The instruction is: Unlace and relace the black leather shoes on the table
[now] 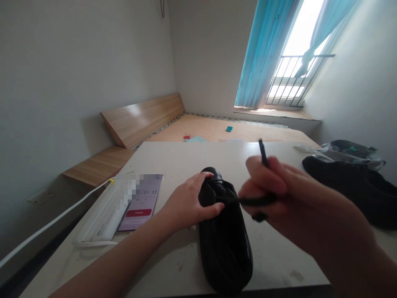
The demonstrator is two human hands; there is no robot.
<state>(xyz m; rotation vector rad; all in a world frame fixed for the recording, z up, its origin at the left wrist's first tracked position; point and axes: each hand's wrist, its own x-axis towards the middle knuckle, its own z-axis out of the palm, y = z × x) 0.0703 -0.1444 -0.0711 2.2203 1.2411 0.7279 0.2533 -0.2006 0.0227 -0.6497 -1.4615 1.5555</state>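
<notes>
A black shoe (228, 256) stands on the white table in front of me, its opening toward me and its toe pointing away. My left hand (194, 200) grips the shoe across its front part, with the thumb by the tongue and the fingers over the far left side. At the right, my right hand (273, 186) is closed round a black shoelace (263, 151). One end of the lace sticks up above the fist, and a dark stretch of it runs from the fist to the shoe. The right hand is slightly blurred.
A second black shoe (350, 182) lies at the right, before a clear plastic bag (350, 151). On the left are a phone (145, 203) showing a timer and a white power strip (105, 225) with its cable. Behind the white table (173, 161) is a bed (204, 124).
</notes>
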